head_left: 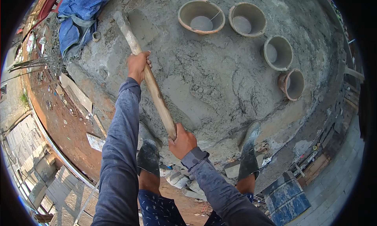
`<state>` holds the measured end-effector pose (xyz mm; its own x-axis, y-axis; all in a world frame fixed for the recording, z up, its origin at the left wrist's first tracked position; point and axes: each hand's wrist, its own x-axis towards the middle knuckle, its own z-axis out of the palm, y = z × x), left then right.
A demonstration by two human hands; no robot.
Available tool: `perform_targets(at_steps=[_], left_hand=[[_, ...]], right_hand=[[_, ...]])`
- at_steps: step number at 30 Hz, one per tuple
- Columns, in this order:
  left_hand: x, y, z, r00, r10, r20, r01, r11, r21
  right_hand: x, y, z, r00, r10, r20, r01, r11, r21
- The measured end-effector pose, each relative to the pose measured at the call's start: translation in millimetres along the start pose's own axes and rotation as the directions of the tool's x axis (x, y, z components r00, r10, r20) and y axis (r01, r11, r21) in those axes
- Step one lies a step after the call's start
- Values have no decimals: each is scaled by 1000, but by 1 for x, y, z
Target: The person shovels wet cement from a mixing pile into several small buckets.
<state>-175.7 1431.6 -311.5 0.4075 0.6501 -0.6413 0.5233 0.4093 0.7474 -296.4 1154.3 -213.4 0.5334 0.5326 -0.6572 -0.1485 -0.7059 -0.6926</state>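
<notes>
Head view: the hoe [158, 99] has a pale, knotted wooden handle, grey-caked toward the far end; left hand [138, 65] and right hand [183, 142] grip it, fingers wrapped closed.

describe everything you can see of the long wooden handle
The wooden handle is long and looks rounded, pale brown with a dark knot-like mark partway along and grey smears toward its far end. It slants across the view from lower right to upper left. The person's right hand grips the near end; the left hand grips it farther along. The far end is coated grey, beside what looks like a flat, grey-covered blade on the wet grey mix.
</notes>
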Motion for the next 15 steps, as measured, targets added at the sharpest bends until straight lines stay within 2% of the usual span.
perform_targets(at_steps=[2, 3, 6, 8, 11, 15], left_hand=[[10, -25, 15, 1000, -9, 2, 9, 998, 65], [-2, -59, 25, 998, -66, -9, 67, 997, 37], [-111, -183, 47, 927, -366, 83, 357, 928, 109], [-179, -258, 53, 829, -555, 63, 535, 822, 195], [-235, -277, 51, 712, -699, 66, 661, 699, 272], [-255, -239, 47, 624, -772, 120, 720, 628, 295]], right_hand=[[0, 19, 0, 998, 57, 29, -57, 998, -10], [-17, 38, 2, 992, 114, 51, -112, 993, -29], [-134, 84, 17, 924, 376, 64, -376, 926, -19], [-208, 99, 16, 882, 468, 55, -463, 883, -78], [-249, 66, -26, 834, 537, 127, -538, 842, -32], [-273, 12, -70, 869, 466, 166, -482, 874, 69]])
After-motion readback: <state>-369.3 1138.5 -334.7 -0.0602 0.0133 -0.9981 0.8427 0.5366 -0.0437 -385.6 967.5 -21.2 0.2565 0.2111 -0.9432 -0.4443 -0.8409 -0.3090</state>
